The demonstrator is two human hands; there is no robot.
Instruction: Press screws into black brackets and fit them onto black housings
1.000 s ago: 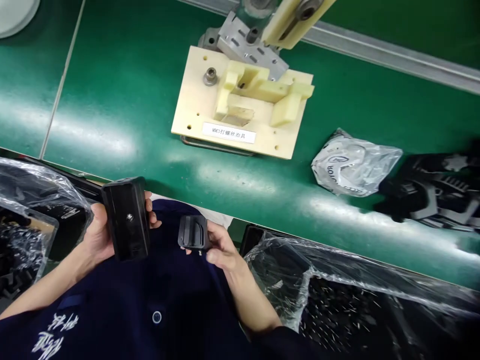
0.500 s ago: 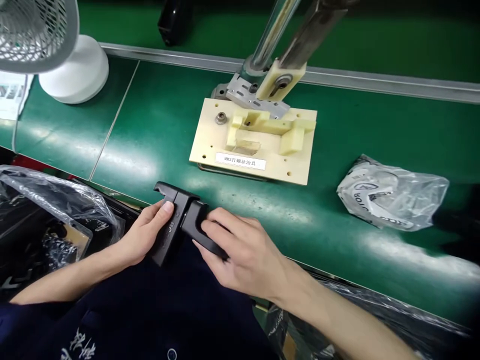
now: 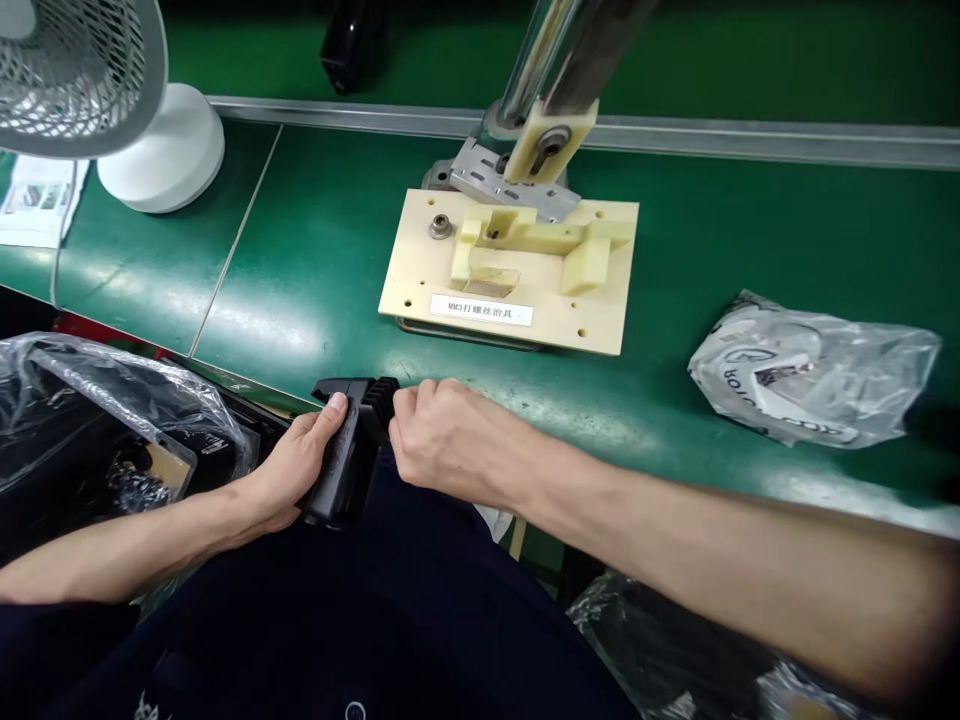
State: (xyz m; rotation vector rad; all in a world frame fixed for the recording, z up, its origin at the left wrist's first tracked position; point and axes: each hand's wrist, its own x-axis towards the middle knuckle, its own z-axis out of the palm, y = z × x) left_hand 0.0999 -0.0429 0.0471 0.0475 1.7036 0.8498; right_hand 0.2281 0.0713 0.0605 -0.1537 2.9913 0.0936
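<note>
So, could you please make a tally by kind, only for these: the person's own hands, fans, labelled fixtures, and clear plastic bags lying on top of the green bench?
Hands: 2, left hand and right hand
Fan: 1
Labelled fixture: 1
Clear plastic bag: 1
Total: 5

Your left hand (image 3: 298,458) holds the long, boxy black plastic housing (image 3: 342,465) aslant; your right hand (image 3: 442,440) holds the smaller, ribbed black piece (image 3: 379,405) against the housing's upper right side, its seating hidden.
</note>
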